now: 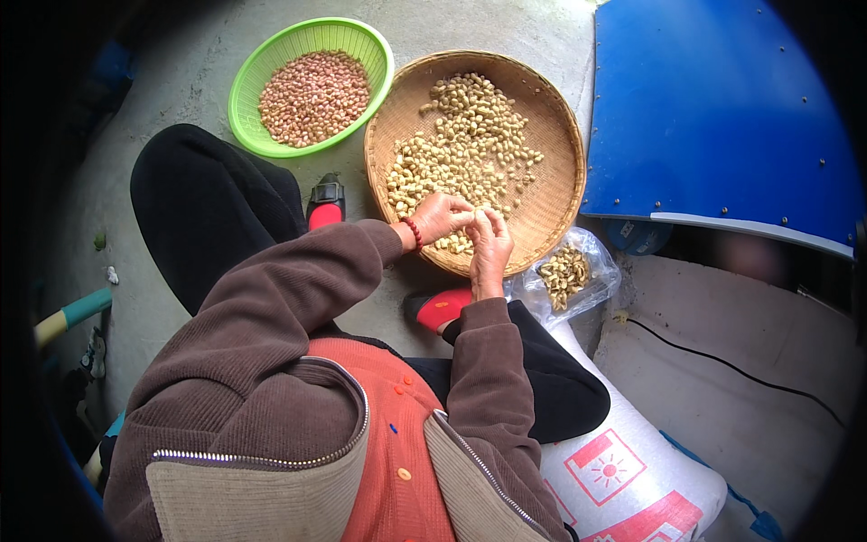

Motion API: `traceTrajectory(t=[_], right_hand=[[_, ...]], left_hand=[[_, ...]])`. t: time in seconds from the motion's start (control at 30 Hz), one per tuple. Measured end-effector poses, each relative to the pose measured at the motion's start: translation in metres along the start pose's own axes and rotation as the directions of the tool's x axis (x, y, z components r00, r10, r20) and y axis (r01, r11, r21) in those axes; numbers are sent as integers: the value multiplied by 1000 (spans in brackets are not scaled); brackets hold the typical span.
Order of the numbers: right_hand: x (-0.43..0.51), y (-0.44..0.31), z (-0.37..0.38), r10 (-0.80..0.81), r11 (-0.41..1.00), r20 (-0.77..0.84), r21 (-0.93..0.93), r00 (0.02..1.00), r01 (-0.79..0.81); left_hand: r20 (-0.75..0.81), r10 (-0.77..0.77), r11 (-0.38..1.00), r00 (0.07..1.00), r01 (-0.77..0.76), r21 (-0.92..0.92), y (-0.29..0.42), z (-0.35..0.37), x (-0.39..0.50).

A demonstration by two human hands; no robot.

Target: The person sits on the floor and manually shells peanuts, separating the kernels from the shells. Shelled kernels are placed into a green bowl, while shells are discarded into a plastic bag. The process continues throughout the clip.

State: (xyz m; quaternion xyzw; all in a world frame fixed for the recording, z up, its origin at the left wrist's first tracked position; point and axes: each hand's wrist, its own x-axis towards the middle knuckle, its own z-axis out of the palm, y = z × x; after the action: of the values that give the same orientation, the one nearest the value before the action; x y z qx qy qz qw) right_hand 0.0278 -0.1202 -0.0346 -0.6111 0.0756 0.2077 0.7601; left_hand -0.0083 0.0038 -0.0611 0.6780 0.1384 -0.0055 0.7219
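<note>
My left hand [437, 218], with a red bead bracelet [412, 234] on its wrist, meets my right hand [492, 249] over the near part of a round woven bamboo tray [559, 196]. Between the fingertips of both hands is a small pale peanut pod [478, 209], largely covered by the fingers. Many unshelled peanuts [467, 146] lie spread over the tray, below and beyond my hands. To the tray's upper left, a green plastic basket [244, 115] contains shelled pink peanut kernels [315, 98].
A clear plastic bag [603, 274] with empty peanut shells [564, 274] sits against the tray's lower right. Below it lies a white printed sack [650, 467]. A blue metal panel [711, 108] borders the right side, and a black cable [731, 372] runs along the wall. My red-and-black shoes [443, 310] flank the tray's near side.
</note>
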Motion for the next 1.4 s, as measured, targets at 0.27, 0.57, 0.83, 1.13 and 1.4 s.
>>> traceTrajectory(t=[0.27,0.57,0.83,1.13,1.4], right_hand=[[2,-2,-2,-5,988,126,-155,992,25],[2,-11,0,-149,931,184,-306,972,200],[-3,-2,9,-45,999,7,-19,999,45],[2,-23,-4,39,989,132,-145,990,-19],[-12,-17,23,-289,924,31,-250,957,288]], left_hand=[[-5,-22,999,1000,22,33,8,-7,0],[-13,81,990,997,-79,120,18,-10,-2],[-104,79,981,991,-59,182,31,-13,-3],[52,178,970,983,-184,157,25,-14,3],[-83,188,974,979,-174,147,36,-9,-3]])
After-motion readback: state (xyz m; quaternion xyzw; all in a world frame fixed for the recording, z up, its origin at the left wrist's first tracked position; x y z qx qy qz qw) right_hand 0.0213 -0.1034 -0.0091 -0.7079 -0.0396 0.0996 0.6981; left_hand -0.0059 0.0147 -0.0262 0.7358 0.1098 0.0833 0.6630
